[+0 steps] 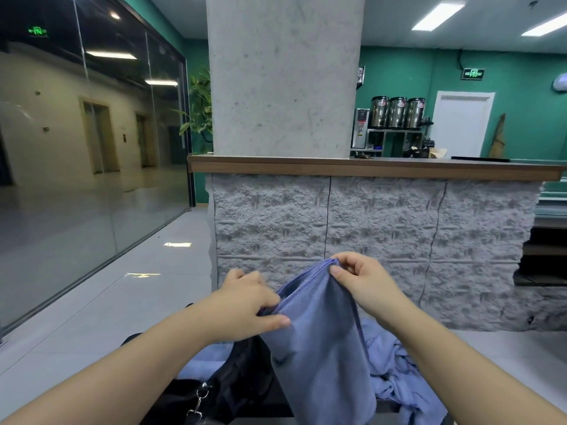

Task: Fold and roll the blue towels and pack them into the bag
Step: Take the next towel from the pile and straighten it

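Head view: a blue towel [319, 348] is held up in front of the body by both hands and hangs down over the lower centre of the frame. The right hand [362, 280] pinches the top hem of the towel; its grip is closed on the cloth between thumb and curled fingers. The left hand [248, 305] holds a lower edge of the same towel, with thumb and fingers closed on the fabric. The hanging towel covers part of what lies below it.

A black bag [227, 391] with a metal clip [201, 397] is seen beneath the left forearm, just left of the towel. A heap of further blue towels [395, 372] lies to the right, partly hidden by the held towel and the right forearm. More blue cloth [205, 360] shows behind the bag.

Ahead stands a counter [368, 168] with a wooden top and a rough stone-pattern front, well apart from the hands. A concrete pillar [285, 75] rises from it. Three metal urns [397, 111] stand behind, near a white door [460, 124]. A glass wall [92, 133] runs along the left.
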The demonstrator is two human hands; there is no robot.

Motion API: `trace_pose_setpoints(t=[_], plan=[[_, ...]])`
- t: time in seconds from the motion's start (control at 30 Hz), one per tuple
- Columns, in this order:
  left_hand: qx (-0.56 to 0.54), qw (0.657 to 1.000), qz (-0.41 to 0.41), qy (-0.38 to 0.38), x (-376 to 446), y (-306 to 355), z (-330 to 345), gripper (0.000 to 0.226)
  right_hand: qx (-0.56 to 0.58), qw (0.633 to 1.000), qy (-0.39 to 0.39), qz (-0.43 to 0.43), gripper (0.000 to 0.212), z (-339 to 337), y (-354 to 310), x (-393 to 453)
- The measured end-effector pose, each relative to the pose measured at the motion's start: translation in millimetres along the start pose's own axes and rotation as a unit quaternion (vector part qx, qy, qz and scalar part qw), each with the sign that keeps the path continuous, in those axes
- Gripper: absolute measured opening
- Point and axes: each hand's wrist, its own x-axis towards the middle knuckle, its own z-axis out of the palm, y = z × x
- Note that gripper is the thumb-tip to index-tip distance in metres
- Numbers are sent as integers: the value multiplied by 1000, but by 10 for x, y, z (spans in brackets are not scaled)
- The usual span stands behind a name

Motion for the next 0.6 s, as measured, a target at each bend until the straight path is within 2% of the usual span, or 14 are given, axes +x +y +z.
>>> trace_pose_setpoints(t=[0.07, 0.2, 0.3, 0.4, 0.6], plan=[[-15, 1000, 2, -17, 9, -31, 18, 47, 5, 1000, -1, 1, 21, -12, 47, -7], [-191, 981, -3, -17, 6, -55, 88, 42, 55, 998, 8, 6, 22, -32, 86, 9], [-145, 989, 1, -3, -10, -50, 138, 12, 65, 998, 11, 3, 22, -52, 92, 22], [-71, 997, 37, 19, -19, -50, 175, 24, 74, 997, 3, 9, 20, -42, 98, 16], [-178, 981, 35, 62, 3, 11, 191, 7, 106, 994, 10, 11, 20, -33, 106, 37]])
